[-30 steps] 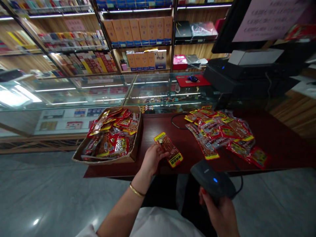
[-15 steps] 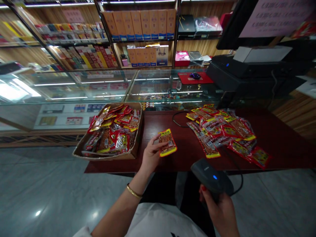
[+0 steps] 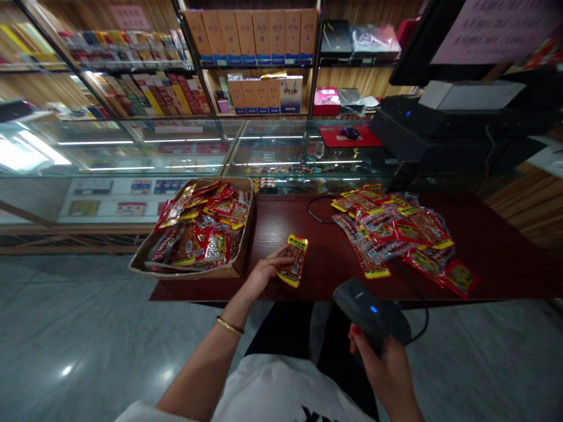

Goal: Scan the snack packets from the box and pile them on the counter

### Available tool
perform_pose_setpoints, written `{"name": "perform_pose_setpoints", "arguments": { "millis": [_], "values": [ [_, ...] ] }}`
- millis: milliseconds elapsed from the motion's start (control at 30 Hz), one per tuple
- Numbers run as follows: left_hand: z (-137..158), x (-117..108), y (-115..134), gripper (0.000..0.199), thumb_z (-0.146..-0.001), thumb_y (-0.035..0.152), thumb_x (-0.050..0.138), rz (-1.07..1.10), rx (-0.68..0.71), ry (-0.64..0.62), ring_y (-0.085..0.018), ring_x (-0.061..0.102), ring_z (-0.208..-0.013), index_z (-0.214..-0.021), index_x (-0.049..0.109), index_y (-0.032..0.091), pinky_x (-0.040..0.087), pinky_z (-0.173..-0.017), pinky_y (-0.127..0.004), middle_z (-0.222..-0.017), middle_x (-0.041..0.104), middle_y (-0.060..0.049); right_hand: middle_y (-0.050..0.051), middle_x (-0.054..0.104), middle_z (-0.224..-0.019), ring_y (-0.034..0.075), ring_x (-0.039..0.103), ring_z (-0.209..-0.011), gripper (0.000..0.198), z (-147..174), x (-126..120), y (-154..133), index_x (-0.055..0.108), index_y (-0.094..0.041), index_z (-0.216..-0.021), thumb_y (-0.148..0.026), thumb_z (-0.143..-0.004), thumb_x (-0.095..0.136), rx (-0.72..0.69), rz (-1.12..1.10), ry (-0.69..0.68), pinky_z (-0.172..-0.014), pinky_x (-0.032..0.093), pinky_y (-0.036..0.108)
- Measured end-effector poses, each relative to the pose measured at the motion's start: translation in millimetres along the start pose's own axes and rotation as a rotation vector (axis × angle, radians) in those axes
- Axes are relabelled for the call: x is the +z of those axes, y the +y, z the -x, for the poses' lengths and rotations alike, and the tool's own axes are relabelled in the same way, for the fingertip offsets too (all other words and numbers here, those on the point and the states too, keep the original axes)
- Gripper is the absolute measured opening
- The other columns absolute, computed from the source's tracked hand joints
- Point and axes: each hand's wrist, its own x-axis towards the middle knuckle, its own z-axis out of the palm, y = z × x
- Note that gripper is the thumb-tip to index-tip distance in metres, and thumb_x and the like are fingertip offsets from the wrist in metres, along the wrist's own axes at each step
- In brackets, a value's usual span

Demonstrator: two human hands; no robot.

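Note:
My left hand (image 3: pixel 263 274) has its fingers across the front of a red and yellow snack packet (image 3: pixel 295 266), just above or against the dark red tabletop. The thumb is not clearly visible. In my right hand (image 3: pixel 385 366) is a dark grey barcode scanner (image 3: pixel 367 308) with a lit blue light, held in front of the table edge, its head pointing up and left. Left of the packet, an open cardboard box (image 3: pixel 240 265) is full of similar packets. A loose pile of snack packets (image 3: pixel 396 228) lies on the right.
The wooden table (image 3: pixel 325 264) meets a glass display counter (image 3: pixel 197 146) at the back. A black cable (image 3: pixel 426 322) trails from the scanner. A mouse (image 3: pixel 349 133) sits on a red mat (image 3: pixel 328 138). At back right stand a monitor (image 3: pixel 417 53) and black machine (image 3: pixel 422 135).
My left hand has lowered slightly and turned the packet, which now tilts the other way. The scanner in my right hand has shifted a little left and up.

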Motion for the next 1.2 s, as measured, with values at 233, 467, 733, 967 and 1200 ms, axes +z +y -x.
{"name": "perform_pose_setpoints", "arguments": {
  "millis": [233,467,733,967,1200],
  "values": [
    [1.2,14.6,8.1,0.037,-0.072,0.022,0.075,-0.357,0.083,0.232,-0.03,0.04,-0.149,-0.108,0.076,0.02,0.029,-0.123,-0.046,-0.163,0.039,-0.012,0.005,0.074,-0.064,0.024,0.072,-0.062,0.039,1.5,1.6,-8.5,0.074,-0.021,-0.088,-0.058,-0.092,0.061,-0.081,0.092,-0.016,-0.066,0.057,0.03],
    [-9.3,11.4,6.7,0.024,-0.077,0.036,0.075,0.057,-0.058,0.34,-0.023,0.071,-0.097,-0.091,0.07,0.018,0.053,-0.093,-0.036,-0.104,0.076,-0.006,0.007,0.08,-0.077,0.026,0.076,-0.071,0.039,2.7,8.7,-24.0,0.077,-0.021,-0.1,-0.056,-0.092,0.061,-0.105,0.072,-0.011,-0.068,0.058,0.03],
    [-7.7,9.7,7.4,0.032,-0.075,0.024,0.069,0.134,-0.038,0.27,-0.024,0.069,-0.108,-0.106,0.075,0.018,0.05,-0.097,-0.034,-0.116,0.076,-0.007,0.005,0.078,-0.07,0.023,0.072,-0.056,0.035,2.9,2.9,-18.7,0.078,-0.021,-0.096,-0.052,-0.092,0.061,-0.169,0.171,-0.09,-0.057,0.055,0.027],
    [-6.6,9.4,8.5,0.027,-0.077,0.026,0.067,0.011,-0.018,0.246,-0.024,0.069,-0.101,-0.102,0.076,0.018,0.05,-0.092,-0.034,-0.106,0.077,-0.006,0.006,0.077,-0.067,0.023,0.072,-0.057,0.038,2.9,-0.3,-17.9,0.079,-0.021,-0.097,-0.053,-0.092,0.059,-0.159,0.208,-0.115,-0.061,0.057,0.028],
    [-7.4,8.1,4.1,0.028,-0.076,0.026,0.067,0.052,-0.053,0.259,-0.023,0.069,-0.098,-0.101,0.076,0.017,0.051,-0.089,-0.032,-0.106,0.077,-0.006,0.006,0.077,-0.069,0.023,0.072,-0.057,0.037,1.3,1.7,-18.5,0.077,-0.022,-0.093,-0.053,-0.093,0.058,-0.175,0.192,-0.111,-0.06,0.056,0.028]
  ]
}}
